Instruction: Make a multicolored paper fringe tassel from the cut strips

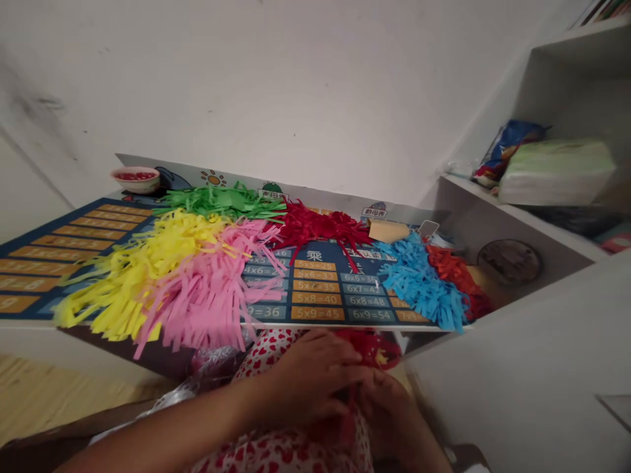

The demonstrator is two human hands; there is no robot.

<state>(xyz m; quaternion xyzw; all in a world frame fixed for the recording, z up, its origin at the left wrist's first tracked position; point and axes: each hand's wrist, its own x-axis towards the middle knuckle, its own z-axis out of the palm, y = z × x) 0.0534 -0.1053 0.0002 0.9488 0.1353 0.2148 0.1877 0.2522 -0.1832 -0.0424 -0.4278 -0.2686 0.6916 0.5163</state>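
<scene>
Below the table's front edge, above a lap in heart-patterned cloth [276,348], my left hand [315,378] and my right hand [389,401] meet. Their fingers are bent together around a red strip [348,420], which hangs down between them; its upper part is hidden by the fingers. Just beyond them, under the table edge, lies a shiny red item [377,348] with a yellow spot, its kind unclear. On the tabletop lie fringed paper bundles: yellow [162,256], pink [211,292], green [227,200], dark red [320,225], blue [424,282] and orange-red [456,276].
The table mat [315,295] is printed with multiplication tables. A bowl of small red pieces [137,179] stands at the back left. Tan card [388,230] lies near the blue bundle. Shelving on the right holds a tissue pack [557,172]. A white wall [296,85] rises behind.
</scene>
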